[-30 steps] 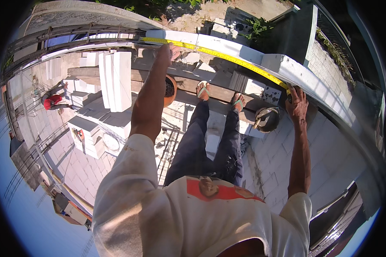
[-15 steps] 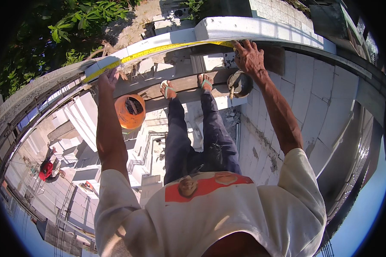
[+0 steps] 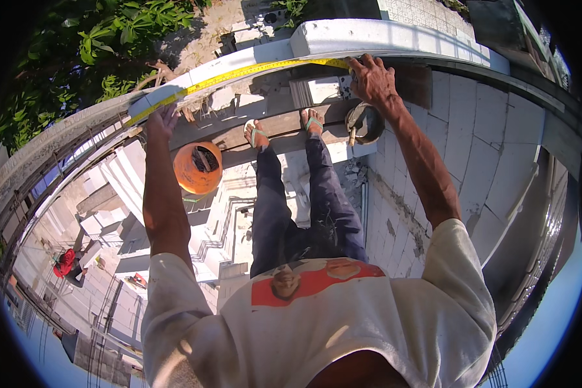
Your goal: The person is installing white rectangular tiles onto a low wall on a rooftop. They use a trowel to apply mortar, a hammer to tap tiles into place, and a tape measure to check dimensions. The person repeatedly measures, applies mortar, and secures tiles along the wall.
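Yellow tape (image 3: 239, 71): markings too small; right end hidden by right fingers (image 3: 369, 63).

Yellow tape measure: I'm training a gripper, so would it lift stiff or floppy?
The tape measure probably flexes, being long and narrow. It might sag if lifted, with the left hand and right hand far apart.

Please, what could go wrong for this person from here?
The open flip-flops could slip on the wooden planks. The yellow measuring tape runs between the left hand and the right hand and might shift if either loosens. The orange bucket near the left foot could be kicked.
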A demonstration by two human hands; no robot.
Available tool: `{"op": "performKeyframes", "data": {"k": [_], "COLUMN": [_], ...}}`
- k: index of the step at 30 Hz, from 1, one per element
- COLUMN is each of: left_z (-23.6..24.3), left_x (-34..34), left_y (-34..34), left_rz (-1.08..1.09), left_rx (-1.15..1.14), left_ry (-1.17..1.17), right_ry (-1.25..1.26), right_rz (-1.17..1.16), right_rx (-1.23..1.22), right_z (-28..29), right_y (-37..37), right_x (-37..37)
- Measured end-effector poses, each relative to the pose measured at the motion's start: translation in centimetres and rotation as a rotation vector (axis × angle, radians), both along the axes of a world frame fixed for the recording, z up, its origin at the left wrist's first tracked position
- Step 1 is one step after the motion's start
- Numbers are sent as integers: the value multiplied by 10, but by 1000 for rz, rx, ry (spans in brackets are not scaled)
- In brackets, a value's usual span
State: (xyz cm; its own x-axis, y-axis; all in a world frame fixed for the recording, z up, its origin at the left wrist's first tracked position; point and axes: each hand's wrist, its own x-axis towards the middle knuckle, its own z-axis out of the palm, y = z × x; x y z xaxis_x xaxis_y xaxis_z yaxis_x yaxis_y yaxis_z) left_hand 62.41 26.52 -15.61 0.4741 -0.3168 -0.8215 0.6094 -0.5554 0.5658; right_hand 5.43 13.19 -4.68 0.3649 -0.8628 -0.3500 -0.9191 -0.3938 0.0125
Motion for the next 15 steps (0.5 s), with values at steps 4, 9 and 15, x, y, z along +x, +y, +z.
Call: {"op": "performKeyframes", "data": {"k": [4, 9, 15], "left_z": [-4, -8, -1], "left_x": [4, -1, -14], "left_y": [0, 3, 4], "left_rz": [10, -23, -9], "left_rx": [-2, -7, -38], "left_ry": [13, -13, 34], "right_ry": [22, 3, -6], "right_rz": [21, 13, -3], "right_rx": [2, 40, 41], "right_z": [1, 7, 8], "right_y": [-5, -8, -9], "right_x": [2, 2, -7]}}
